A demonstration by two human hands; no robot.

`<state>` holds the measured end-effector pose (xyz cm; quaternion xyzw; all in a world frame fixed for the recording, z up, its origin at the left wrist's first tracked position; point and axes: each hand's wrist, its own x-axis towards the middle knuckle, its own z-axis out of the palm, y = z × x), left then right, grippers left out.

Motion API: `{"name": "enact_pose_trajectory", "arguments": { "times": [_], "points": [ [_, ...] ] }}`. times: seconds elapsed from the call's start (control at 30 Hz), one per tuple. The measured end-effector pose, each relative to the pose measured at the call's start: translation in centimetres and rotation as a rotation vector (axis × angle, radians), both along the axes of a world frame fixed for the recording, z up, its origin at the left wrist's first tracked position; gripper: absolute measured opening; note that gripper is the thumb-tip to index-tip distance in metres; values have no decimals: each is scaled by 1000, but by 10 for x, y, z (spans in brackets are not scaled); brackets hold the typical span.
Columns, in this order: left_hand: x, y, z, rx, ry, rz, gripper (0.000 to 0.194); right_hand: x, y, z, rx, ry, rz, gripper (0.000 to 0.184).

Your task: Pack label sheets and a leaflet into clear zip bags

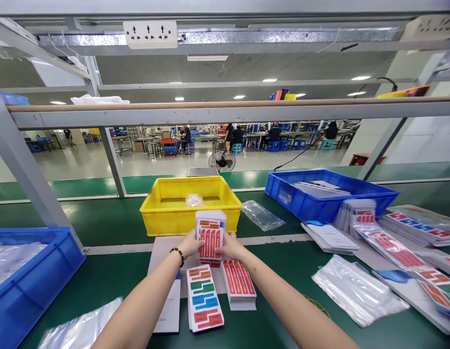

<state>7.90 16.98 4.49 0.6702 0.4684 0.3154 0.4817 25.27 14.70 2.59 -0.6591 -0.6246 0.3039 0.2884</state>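
Between my two hands stands a stack of printed label sheets, tilted upright in front of the yellow bin. My left hand, with a beaded bracelet at the wrist, grips its left edge. On the right edge, my right hand closes round the same stack. Below lies a pile of multicoloured label sheets with orange, green, blue and red shapes. Beside it rests a thick pile of red-striped label sheets. White booklets lie under and left of my left forearm.
A yellow bin holding a clear plastic bundle stands ahead. Blue bins stand left and back right. Clear plastic bags and more printed sheets cover the right side. A metal shelf frame crosses above.
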Motion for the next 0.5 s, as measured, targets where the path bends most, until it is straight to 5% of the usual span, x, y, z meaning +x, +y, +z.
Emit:
{"name": "enact_pose_trajectory", "arguments": {
  "times": [0.13,0.3,0.5],
  "points": [
    [4,10,-17,-28,6,-8,22,4,13,-20,-3,34,32,46],
    [11,29,-21,99,32,66,40,5,31,-22,130,42,0,47],
    [9,9,-38,166,87,53,47,10,18,-34,148,-2,-39,67]
  ]
}}
